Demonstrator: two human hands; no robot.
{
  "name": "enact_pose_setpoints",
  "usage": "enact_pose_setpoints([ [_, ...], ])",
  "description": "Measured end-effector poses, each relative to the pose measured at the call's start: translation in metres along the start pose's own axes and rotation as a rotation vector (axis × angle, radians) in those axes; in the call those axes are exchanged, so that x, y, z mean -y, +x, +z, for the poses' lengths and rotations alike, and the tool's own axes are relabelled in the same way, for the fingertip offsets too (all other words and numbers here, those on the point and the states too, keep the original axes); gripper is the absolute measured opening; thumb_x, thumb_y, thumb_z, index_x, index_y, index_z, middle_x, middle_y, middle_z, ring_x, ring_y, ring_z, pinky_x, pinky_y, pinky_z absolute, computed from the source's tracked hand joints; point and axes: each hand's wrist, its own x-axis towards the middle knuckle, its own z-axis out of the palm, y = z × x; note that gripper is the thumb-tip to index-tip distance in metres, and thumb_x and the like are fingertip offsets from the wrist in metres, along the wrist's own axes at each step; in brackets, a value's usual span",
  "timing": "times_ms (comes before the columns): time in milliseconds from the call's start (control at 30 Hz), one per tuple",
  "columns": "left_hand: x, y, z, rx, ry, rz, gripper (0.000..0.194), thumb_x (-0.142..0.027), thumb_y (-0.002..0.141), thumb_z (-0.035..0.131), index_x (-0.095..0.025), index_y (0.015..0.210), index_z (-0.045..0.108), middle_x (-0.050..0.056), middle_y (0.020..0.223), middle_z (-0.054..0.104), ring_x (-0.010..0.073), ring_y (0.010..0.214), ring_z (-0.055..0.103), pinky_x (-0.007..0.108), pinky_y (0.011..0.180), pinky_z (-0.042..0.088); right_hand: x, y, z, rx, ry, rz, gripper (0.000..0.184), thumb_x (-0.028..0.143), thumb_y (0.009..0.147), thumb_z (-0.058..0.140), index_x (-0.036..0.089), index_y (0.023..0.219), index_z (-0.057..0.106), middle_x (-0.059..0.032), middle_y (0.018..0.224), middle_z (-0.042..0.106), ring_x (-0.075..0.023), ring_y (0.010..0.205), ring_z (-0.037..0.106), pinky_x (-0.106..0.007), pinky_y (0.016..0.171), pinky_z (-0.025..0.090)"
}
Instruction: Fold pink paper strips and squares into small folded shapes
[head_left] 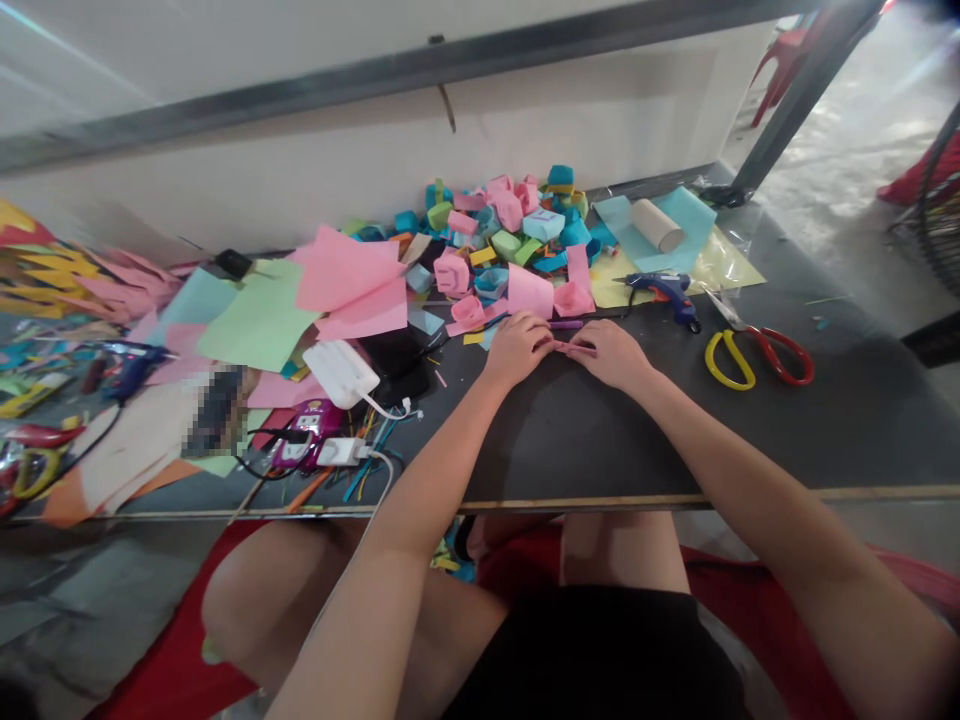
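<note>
My left hand (517,347) and my right hand (611,353) rest side by side on the dark table (600,440), fingers curled. Between their fingertips they pinch a narrow pink paper strip (571,347). Just beyond the hands lie a pink paper sheet (529,291), a rolled pink piece (573,298) and a thin purple stick (566,324). A heap of folded paper pieces in pink, blue, green and yellow (502,235) sits behind them against the wall.
Scissors with one yellow and one red handle (757,352) and a blue glue gun (667,292) lie to the right, near a cardboard tube (657,224) on blue paper. To the left are loose coloured sheets (259,315), a white power bank (341,372), cables and another glue gun (131,365).
</note>
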Motion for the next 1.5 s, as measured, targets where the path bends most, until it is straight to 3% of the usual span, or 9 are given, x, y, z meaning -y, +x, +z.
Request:
enact_pose_setpoints([
  [200,0.004,-0.003,0.002,0.060,-0.071,0.032,0.035,-0.043,0.104,0.054,-0.018,0.091,0.073,0.009,0.101,0.074,0.0234,0.104,0.064,0.038,0.097,0.050,-0.004,0.000,0.007,-0.027,-0.015,0.005,0.031,0.029,0.101,0.047,0.019,0.113,0.075,-0.0132,0.117,0.075,-0.0302,0.111,0.066,-0.049,0.099,0.053],
  [367,0.000,-0.003,0.002,0.030,-0.059,-0.049,0.022,-0.030,0.102,0.060,-0.018,0.113,0.076,0.010,0.112,0.075,0.0233,0.112,0.064,0.037,0.100,0.050,-0.007,0.002,0.008,-0.006,-0.056,0.002,0.028,0.026,0.097,0.053,0.022,0.115,0.074,-0.0120,0.119,0.073,-0.0304,0.113,0.064,-0.049,0.100,0.052],
  [567,0.008,-0.003,0.001,0.071,-0.080,0.031,0.026,-0.040,0.099,0.066,-0.022,0.111,0.080,0.010,0.122,0.075,0.0247,0.118,0.065,0.042,0.105,0.050,-0.011,0.002,0.007,-0.009,-0.090,-0.033,0.027,0.026,0.098,0.053,0.020,0.108,0.077,-0.0126,0.112,0.074,-0.0295,0.107,0.065,-0.048,0.099,0.051],
  [767,0.008,-0.003,0.004,0.078,-0.136,0.027,0.018,-0.035,0.097,0.068,-0.018,0.099,0.075,0.008,0.111,0.076,0.0232,0.110,0.067,0.040,0.103,0.051,-0.010,0.003,0.005,0.012,-0.103,-0.104,0.030,0.039,0.102,0.053,0.023,0.110,0.077,-0.0111,0.116,0.074,-0.0292,0.111,0.064,-0.046,0.099,0.049],
  [1000,-0.002,-0.005,-0.001,0.075,-0.094,-0.058,0.026,-0.032,0.099,0.065,-0.019,0.121,0.071,0.009,0.121,0.076,0.0246,0.112,0.068,0.038,0.099,0.051,0.001,0.004,0.001,0.031,-0.068,-0.035,0.016,0.027,0.096,0.059,0.022,0.099,0.074,-0.0098,0.104,0.077,-0.0292,0.102,0.068,-0.045,0.092,0.048],
  [1133,0.001,-0.004,-0.001,0.083,-0.020,-0.006,0.024,-0.032,0.103,0.057,-0.023,0.111,0.079,0.007,0.108,0.081,0.0240,0.102,0.073,0.041,0.096,0.051,0.006,0.002,-0.002,0.001,-0.064,0.006,0.014,0.026,0.094,0.062,0.024,0.093,0.076,-0.0062,0.091,0.078,-0.0266,0.089,0.070,-0.041,0.086,0.049],
  [1300,0.005,-0.006,0.000,0.050,-0.040,-0.012,0.028,-0.037,0.104,0.056,-0.027,0.114,0.080,0.005,0.106,0.082,0.0228,0.097,0.075,0.038,0.088,0.054,0.010,0.000,-0.009,-0.024,-0.093,0.141,0.014,0.025,0.091,0.066,0.026,0.095,0.079,-0.0032,0.094,0.082,-0.0268,0.091,0.073,-0.036,0.076,0.049],
  [1433,0.007,-0.010,0.004,-0.009,-0.147,-0.027,0.020,-0.034,0.099,0.065,-0.028,0.105,0.083,0.004,0.105,0.083,0.0225,0.096,0.077,0.035,0.084,0.056,0.011,0.000,-0.013,0.003,-0.117,0.091,0.019,0.037,0.093,0.068,0.028,0.104,0.081,-0.0036,0.094,0.083,-0.0273,0.091,0.075,-0.036,0.076,0.051],
  [1500,0.006,-0.011,0.007,-0.097,-0.235,-0.054,0.013,-0.033,0.094,0.073,-0.026,0.098,0.083,0.005,0.100,0.083,0.0226,0.093,0.077,0.034,0.084,0.057,0.013,-0.001,-0.014,0.002,-0.101,0.061,0.023,0.038,0.096,0.065,0.028,0.106,0.082,-0.0047,0.096,0.083,-0.0272,0.091,0.076,-0.036,0.078,0.053],
])
